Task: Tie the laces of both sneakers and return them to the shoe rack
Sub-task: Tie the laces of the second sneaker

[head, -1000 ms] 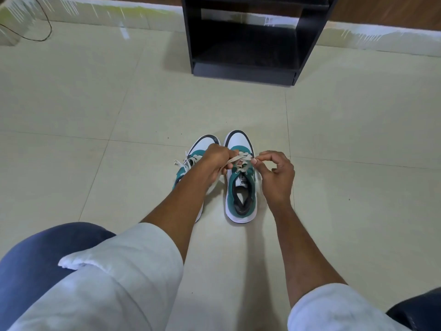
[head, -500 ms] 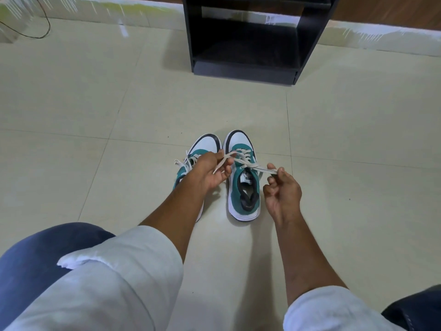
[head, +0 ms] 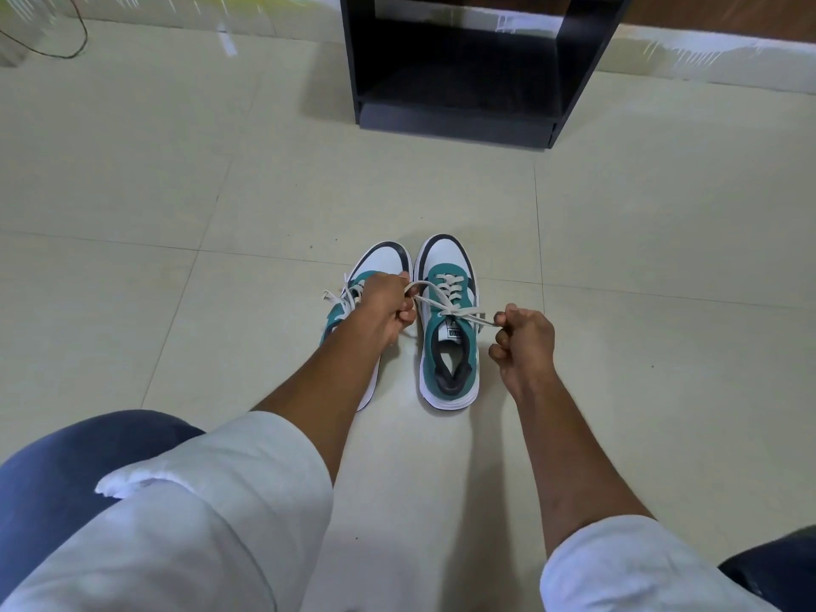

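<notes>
Laces [head: 446, 302] pinched tight in left hand [head: 388, 309] and right hand [head: 525, 335], stretched between fingers; could slip out mid-pull, loosening right sneaker [head: 448, 342] knot.

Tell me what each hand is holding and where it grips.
Both hands hold the right sneaker's laces: the left hand grips one lace near its end, and the right hand pinches the other lace at its tip.

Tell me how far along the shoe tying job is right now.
Nothing looks finished. In hand: the left hand and right hand pull the laces of the right sneaker apart, no bow yet. Left: the left sneaker looks untied, and both sit on the floor, short of the shoe rack.
</notes>
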